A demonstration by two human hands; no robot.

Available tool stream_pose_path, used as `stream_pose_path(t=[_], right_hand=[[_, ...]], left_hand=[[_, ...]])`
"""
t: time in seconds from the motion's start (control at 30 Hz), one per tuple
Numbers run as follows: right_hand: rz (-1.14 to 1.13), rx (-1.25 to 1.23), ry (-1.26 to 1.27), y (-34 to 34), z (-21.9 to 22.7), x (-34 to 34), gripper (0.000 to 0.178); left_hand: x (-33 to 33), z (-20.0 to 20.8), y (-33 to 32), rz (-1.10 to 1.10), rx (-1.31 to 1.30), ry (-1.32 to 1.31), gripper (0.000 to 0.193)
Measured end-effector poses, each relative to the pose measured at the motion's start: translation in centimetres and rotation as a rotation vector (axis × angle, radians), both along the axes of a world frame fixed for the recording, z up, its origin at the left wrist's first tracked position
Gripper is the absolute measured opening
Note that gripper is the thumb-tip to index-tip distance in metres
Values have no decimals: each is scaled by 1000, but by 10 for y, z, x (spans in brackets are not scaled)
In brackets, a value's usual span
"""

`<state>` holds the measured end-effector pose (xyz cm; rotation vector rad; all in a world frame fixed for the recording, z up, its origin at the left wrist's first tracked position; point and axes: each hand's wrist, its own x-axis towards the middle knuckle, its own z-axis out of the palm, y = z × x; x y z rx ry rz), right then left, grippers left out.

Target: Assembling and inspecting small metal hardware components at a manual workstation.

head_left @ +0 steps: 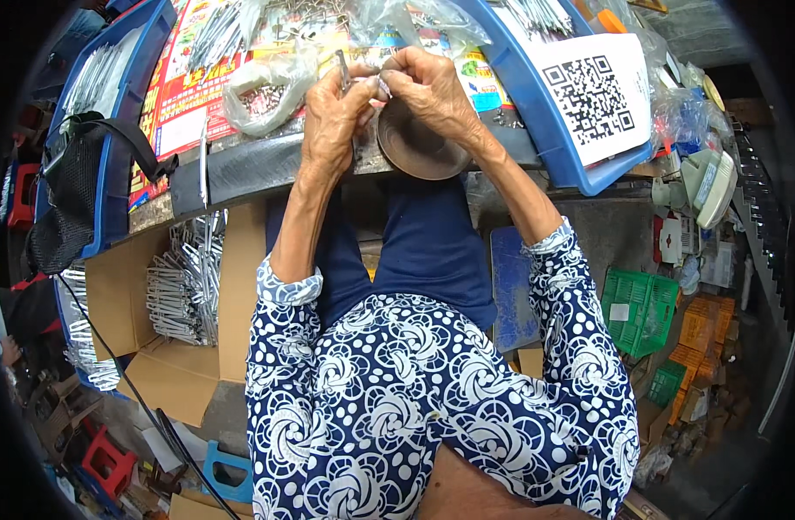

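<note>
My left hand is closed over the table's near edge, around a slim dark metal piece whose end sticks up past the fingers. Beside it my right hand pinches a small shiny part between thumb and fingers, too small to name. The fingertips of both hands nearly meet there. Below my right hand, at the table edge, sits a round brown dish, partly covered by that hand. To the left lies a clear plastic bag with small metal parts in it.
Blue trays stand at both sides; the right one carries a white printed code sheet. Thin metal strips lie on red printed paper. A black mesh bag hangs at left, above a cardboard box of metal parts. Green crates stand right.
</note>
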<state>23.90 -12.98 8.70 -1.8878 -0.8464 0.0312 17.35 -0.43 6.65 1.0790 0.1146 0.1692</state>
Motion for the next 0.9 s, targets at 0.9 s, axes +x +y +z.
stream_pose_path(t=[0.9], right_hand=[[5, 87, 107, 5, 1, -11, 14]], left_hand=[[1, -3, -11, 164, 64, -85, 12]])
